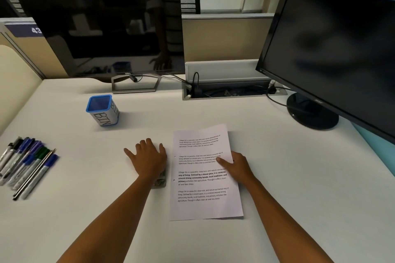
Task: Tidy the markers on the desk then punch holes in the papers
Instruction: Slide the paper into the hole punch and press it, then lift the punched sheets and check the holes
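Observation:
White printed papers (205, 196) lie on the desk in front of me, with two small holes along their left margin. My left hand (147, 159) lies flat with spread fingers on a hole punch (160, 180), which is mostly hidden under the hand and wrist, just left of the papers. My right hand (234, 165) holds the papers' right edge, thumb on top of the sheet. Several markers and a pencil (25, 162) lie side by side at the desk's left edge. A blue mesh pen holder (102, 110) labelled BIN stands behind them.
Two dark monitors stand at the back: one on the left (106, 34) and a larger one on the right (333, 53) with its round base (312, 113). An open cable tray (230, 89) with cords sits between them. A low partition closes the desk's left side.

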A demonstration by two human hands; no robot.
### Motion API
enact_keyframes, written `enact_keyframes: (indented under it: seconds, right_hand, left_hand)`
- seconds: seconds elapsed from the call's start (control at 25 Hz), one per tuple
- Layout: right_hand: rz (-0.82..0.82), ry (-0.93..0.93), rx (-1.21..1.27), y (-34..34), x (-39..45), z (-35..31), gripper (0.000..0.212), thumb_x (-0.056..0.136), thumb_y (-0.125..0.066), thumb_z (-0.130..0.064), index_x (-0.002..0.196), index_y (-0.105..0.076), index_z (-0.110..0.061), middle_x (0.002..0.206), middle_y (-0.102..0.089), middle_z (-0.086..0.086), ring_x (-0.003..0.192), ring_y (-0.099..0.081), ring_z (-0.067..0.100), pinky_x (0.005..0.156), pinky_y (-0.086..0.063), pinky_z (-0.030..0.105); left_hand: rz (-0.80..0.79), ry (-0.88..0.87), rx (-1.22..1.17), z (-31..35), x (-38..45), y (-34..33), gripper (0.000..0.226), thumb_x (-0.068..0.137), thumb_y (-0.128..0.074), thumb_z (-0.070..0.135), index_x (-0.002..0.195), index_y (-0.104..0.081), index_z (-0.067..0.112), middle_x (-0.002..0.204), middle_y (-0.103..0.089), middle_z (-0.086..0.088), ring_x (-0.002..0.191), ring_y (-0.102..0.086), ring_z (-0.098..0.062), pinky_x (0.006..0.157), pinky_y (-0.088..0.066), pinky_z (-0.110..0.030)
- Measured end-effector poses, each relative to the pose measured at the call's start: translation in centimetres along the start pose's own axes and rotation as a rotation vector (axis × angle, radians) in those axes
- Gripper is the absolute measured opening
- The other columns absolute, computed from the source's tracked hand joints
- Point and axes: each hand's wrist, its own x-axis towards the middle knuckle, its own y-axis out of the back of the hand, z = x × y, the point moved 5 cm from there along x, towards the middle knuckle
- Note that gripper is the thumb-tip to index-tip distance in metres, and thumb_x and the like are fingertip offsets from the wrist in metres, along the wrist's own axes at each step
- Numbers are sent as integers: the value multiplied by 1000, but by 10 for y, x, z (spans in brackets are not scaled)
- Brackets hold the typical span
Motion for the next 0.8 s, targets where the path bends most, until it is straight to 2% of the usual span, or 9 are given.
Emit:
enact_keyframes:
  seconds: [0.12, 0.32, 0.4, 0.48, 0.56, 0.64, 0.72, 0.8]
  right_hand:
    - [13, 0, 19, 0, -5, 3, 32, 88, -72, -32, 114, -70, -15, 108, -74, -3, 96, -71, 12, 76, -53, 15]
    - [46, -10, 52, 4, -13, 9, 32, 89, -70, -32, 115, -70, -15, 108, -74, -3, 96, -70, 12, 77, -54, 17]
    - [47, -15, 85, 8, -15, 9, 32, 89, -70, -33, 115, -70, -15, 108, -75, -3, 97, -71, 14, 82, -57, 26]
    - [58, -10, 142, 14, -19, 4, 30, 89, -70, -32, 114, -70, -16, 105, -75, -3, 96, -72, 15, 84, -59, 31]
    - [75, 1, 228, 20, -22, -7, 28, 87, -71, -30, 112, -70, -16, 103, -75, -3, 95, -73, 17, 81, -59, 30]
    - [94, 25, 291, 27, -24, -21, 31, 87, -73, -28, 113, -70, -14, 105, -76, -2, 95, -73, 16, 83, -59, 33]
    - [108, 66, 325, 35, -26, -37, 32, 87, -73, -28, 115, -69, -13, 106, -76, -1, 95, -73, 15, 84, -59, 35]
    - [138, 97, 360, 43, -27, -54, 30, 87, -72, -27, 113, -68, -13, 105, -76, 1, 92, -74, 19, 80, -61, 39]
  left_hand:
    - [28, -2, 22, -14, 0, 6, 51, 96, -34, 48, 121, -57, 10, 120, -62, -10, 118, -54, -30, 114, -14, -63]
    - [83, -30, 6, -20, -3, 15, 51, 97, -34, 50, 120, -60, 11, 119, -63, -7, 116, -57, -28, 113, -17, -61]
    - [113, -84, -136, -11, -4, 23, 47, 97, -41, 48, 118, -60, 12, 120, -62, -6, 117, -56, -27, 112, -23, -54]
    - [100, -193, -384, 7, -9, 32, 45, 95, -49, 48, 120, -59, 12, 123, -61, -6, 116, -57, -27, 105, -37, -45]
    - [-36, -179, -629, 24, -15, 33, 54, 92, -55, 53, 128, -55, 13, 129, -59, -6, 117, -57, -25, 98, -45, -39]
    - [-276, -30, -874, 37, -20, 32, 66, 86, -57, 64, 131, -53, 15, 131, -61, -6, 115, -60, -26, 95, -49, -40]
    - [-543, 52, -1170, 55, -30, 37, 57, 89, -49, 66, 127, -58, 24, 128, -66, -5, 111, -64, -26, 91, -50, -42]
    - [-673, -1, -1340, 70, -36, 52, 42, 95, -42, 58, 121, -62, 32, 119, -72, -2, 106, -69, -28, 89, -53, -46]
